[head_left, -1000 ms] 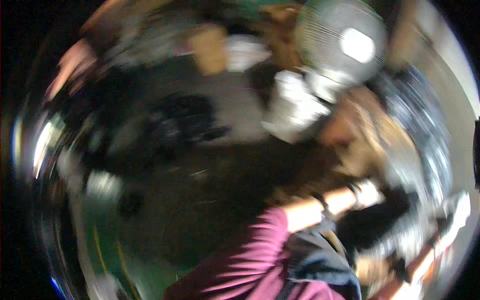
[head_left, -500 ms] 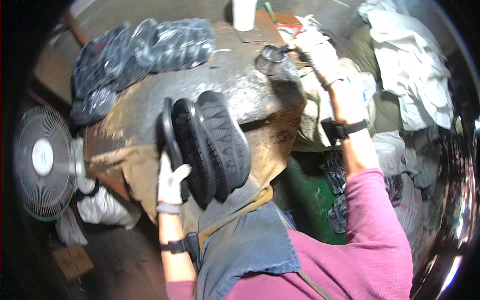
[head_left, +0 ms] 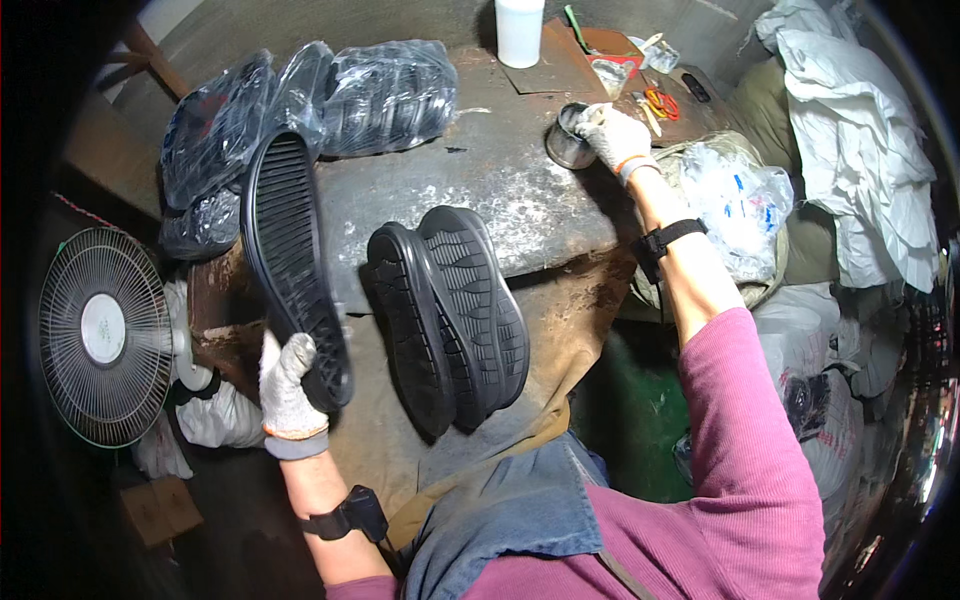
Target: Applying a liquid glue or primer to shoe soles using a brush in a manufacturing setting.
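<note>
My left hand [head_left: 288, 385], in a white knit glove, grips the near end of a black shoe sole [head_left: 287, 230]. That sole is tilted up off the table, its ribbed, rimmed side showing. To its right, several black soles [head_left: 475, 310] lie pressed together with their treaded faces up. At the far right of the table, my gloved right hand [head_left: 615, 137] is closed at the rim of a small metal cup [head_left: 570, 138]. Whatever its fingers pinch there is hidden by the glove and the cup.
Plastic-wrapped bundles [head_left: 390, 95] lie at the back left. Behind the cup are a white container [head_left: 519, 35], a red box [head_left: 612, 50] and orange-handled scissors [head_left: 660, 103]. A fan [head_left: 103, 330] stands left, while white sacks [head_left: 850, 150] and a plastic bag [head_left: 735, 205] crowd the right.
My left hand has lifted one sole away from the others, leftward, and turned its ribbed side into view. My right hand has come in to the metal cup's rim.
</note>
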A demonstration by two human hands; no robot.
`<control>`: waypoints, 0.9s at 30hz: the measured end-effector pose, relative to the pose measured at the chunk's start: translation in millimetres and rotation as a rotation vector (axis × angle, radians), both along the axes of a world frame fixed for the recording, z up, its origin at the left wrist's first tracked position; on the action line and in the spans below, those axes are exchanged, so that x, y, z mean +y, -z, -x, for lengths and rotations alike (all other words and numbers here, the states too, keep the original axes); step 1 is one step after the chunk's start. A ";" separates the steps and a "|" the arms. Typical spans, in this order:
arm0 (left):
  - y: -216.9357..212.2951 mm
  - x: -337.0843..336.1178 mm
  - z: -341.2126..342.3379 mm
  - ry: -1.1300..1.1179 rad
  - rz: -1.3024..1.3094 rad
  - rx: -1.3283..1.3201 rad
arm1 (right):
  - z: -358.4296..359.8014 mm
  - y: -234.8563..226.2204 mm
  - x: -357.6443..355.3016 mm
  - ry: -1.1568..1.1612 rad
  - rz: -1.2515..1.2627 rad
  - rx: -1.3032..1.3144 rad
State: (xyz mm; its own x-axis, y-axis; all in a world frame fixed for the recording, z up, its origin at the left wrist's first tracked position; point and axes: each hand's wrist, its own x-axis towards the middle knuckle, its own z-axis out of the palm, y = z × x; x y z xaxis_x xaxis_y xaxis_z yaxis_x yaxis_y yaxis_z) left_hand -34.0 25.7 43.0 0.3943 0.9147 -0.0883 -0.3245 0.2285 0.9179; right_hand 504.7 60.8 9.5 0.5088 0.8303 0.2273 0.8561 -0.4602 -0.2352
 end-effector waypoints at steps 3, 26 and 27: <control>-10.9 -2.9 -33.9 0.221 0.344 -0.449 | -48.9 11.2 8.3 -0.177 0.214 -0.376; -19.1 -24.1 -78.7 0.371 0.529 -0.768 | 49.9 -49.7 -78.8 -0.157 -1.162 1.055; -12.4 -22.3 -79.8 0.400 0.538 -0.756 | 68.9 -52.0 -71.1 -0.269 -1.142 1.103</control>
